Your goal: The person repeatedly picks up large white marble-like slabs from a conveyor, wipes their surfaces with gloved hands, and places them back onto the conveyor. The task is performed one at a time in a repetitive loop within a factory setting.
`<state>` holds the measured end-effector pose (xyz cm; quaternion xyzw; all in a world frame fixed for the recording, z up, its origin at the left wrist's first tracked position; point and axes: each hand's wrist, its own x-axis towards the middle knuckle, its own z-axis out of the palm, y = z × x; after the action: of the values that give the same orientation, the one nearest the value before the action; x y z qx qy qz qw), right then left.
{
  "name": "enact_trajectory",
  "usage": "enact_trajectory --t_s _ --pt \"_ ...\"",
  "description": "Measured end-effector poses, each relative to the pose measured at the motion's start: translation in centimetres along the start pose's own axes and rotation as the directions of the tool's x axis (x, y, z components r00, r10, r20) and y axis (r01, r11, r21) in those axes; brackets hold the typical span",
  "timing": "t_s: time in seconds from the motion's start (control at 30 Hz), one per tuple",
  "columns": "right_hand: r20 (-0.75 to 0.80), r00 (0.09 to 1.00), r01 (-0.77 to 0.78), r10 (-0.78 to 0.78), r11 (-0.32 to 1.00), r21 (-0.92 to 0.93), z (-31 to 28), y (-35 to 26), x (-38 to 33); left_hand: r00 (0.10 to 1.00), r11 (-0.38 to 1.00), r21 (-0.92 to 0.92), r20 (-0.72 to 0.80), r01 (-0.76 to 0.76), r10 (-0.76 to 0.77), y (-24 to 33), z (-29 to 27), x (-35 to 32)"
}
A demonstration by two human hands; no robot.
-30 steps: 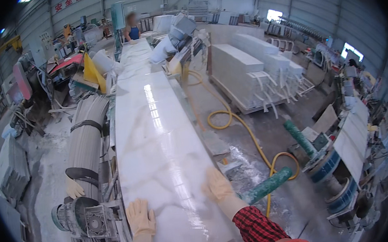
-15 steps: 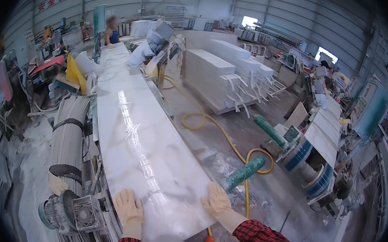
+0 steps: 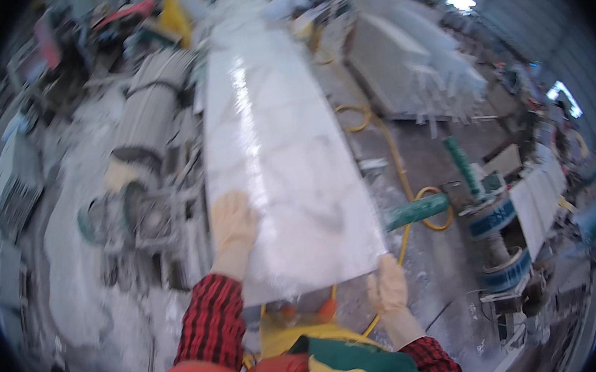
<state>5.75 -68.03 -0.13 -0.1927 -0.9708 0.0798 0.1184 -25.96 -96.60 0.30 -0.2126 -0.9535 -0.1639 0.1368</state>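
Note:
A long, pale, glossy stone slab [image 3: 290, 179] with faint grey veins runs away from me, a bright streak of light along its wet-looking surface. My left hand [image 3: 233, 224], in a cream rubber glove, lies flat on the slab near its left edge, fingers stretched forward. My right hand [image 3: 388, 288], gloved the same, is at the slab's near right corner. Blur hides how its fingers meet the edge there. Both forearms wear red and black checked sleeves, and a yellow and green apron [image 3: 350, 357] covers my front.
A motor with gearbox [image 3: 154, 218] and a ribbed grey cover [image 3: 150, 100] flank the slab's left. On the right are a green roller [image 3: 415, 212], a yellow hose [image 3: 395, 155] on the floor, a stack of pale slabs [image 3: 400, 54] and a blue-ringed roller machine [image 3: 497, 238].
The view has tilted down and swung left. My left hand has moved farther up onto the slab from its left edge; my right hand has slid back to the near corner.

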Motion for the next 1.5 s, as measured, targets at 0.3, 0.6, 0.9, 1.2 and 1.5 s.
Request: enact_trajectory --t_s 0.3,0.6,0.9,1.2,1.5 --pt "0.049 0.985 -0.168 0.168 0.831 0.531 1.8 1.3 -4.9 0.972 0.963 -0.152 0.045 -0.222 0.231 -1.1 -2.7 -9.8" --pt "0.814 0.558 -0.779 0.159 -0.236 0.580 2.9 -4.5 -1.0 0.889 0.987 -0.159 0.455 0.028 0.048 0.7 -12.0 -16.2" --pt "0.788 0.591 -0.805 0.172 0.054 0.591 6.4 -2.5 -1.0 0.981 0.993 -0.103 0.191 0.057 -0.036 -4.2 -3.1 -15.9" --pt "0.760 0.629 -0.777 0.165 0.144 0.612 7.9 -1.8 -2.2 0.981 1.000 0.008 0.195 -0.011 0.010 -5.5 -2.6 -10.1" --pt "0.681 0.714 -0.690 0.161 0.331 0.644 12.3 0.8 -5.3 0.996 0.999 0.030 0.082 -0.021 0.019 -8.0 0.6 -1.6"
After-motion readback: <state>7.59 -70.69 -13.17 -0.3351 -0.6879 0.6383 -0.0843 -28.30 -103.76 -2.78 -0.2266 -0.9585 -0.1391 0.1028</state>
